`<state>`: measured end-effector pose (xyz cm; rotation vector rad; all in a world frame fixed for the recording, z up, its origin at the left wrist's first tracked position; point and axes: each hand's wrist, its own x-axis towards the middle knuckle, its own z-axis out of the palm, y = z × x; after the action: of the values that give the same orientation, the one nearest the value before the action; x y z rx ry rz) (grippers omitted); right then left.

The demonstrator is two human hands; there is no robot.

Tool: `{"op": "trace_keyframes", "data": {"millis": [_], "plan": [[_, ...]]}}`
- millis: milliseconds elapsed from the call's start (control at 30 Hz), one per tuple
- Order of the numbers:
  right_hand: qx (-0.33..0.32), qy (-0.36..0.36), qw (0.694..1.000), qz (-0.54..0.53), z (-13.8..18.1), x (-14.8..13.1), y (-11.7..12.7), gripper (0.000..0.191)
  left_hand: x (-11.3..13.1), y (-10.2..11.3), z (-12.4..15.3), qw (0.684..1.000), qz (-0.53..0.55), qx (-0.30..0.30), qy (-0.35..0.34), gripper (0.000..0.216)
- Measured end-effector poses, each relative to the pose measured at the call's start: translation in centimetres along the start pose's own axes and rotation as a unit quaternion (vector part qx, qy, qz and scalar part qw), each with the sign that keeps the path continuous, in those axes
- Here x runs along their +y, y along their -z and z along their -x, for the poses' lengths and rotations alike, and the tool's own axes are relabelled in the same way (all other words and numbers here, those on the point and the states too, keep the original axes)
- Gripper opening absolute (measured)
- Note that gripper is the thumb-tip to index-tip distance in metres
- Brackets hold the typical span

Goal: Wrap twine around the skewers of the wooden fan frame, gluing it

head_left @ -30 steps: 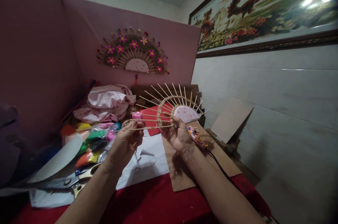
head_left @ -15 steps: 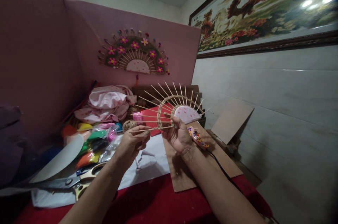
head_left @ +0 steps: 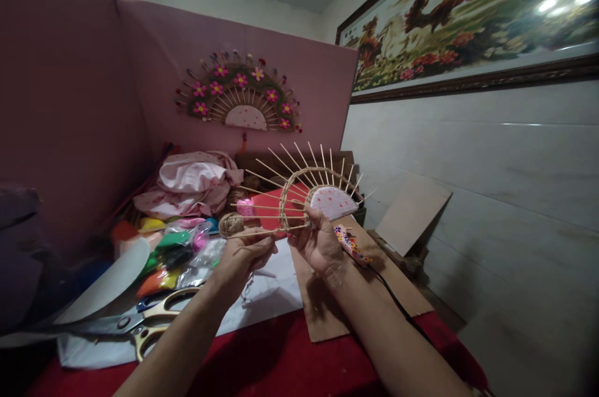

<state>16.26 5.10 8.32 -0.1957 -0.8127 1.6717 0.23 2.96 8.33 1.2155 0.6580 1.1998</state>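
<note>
At the left of the bench [head_left: 262, 359] lie gold-handled scissors [head_left: 140, 322] and a heap of bright clay packets [head_left: 173, 253], with a ball of twine [head_left: 231, 223] just behind. The left hand [head_left: 246, 256] is closed, pinching what seems to be the twine's strand against the lowest skewer, whose long axis runs nearly level from left to right. That skewer belongs to the half-made skewer fan [head_left: 309, 194], held upright above the bench just to the right of this hand. The right hand [head_left: 321, 244] grips the fan at its base, under the spotted pink centre, and is the nearer hand to the woven band. A patterned glue gun [head_left: 350, 244] lies beside it on cardboard [head_left: 374, 297].
</note>
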Motion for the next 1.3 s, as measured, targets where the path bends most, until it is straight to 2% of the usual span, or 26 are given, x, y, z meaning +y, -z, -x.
{"op": "trace_keyframes", "data": {"millis": [133,367,567,767,1033,1167,1300], "plan": [[0.01,0.01,1.0,0.016,0.1,0.0,-0.3,0.028,0.0,0.0,0.1,1.0,-0.001,0.001,-0.003,0.014],[0.023,0.013,0.999,0.02,0.2,0.0,-0.7,0.028,0.3,-0.2,0.2,0.999,-0.008,0.037,0.002,0.017],[0.006,0.011,1.0,0.02,0.1,0.1,-0.2,0.029,0.3,-0.2,0.1,1.0,0.013,0.022,-0.015,0.016],[0.021,0.002,1.0,0.022,0.1,0.1,-0.3,0.03,0.6,-0.3,0.4,0.999,-0.009,0.043,0.001,0.014],[0.012,0.003,1.0,0.006,0.1,0.3,-0.2,0.026,0.7,-0.2,0.3,1.0,-0.007,0.024,0.004,0.017],[0.015,0.017,1.0,0.006,0.0,-0.1,0.0,0.025,0.9,-0.2,0.1,0.999,0.038,0.018,0.003,0.024],[0.028,0.027,0.999,0.025,-0.1,-0.8,0.3,0.027,1.6,0.5,-0.1,0.997,0.068,0.047,0.014,0.024]]}}
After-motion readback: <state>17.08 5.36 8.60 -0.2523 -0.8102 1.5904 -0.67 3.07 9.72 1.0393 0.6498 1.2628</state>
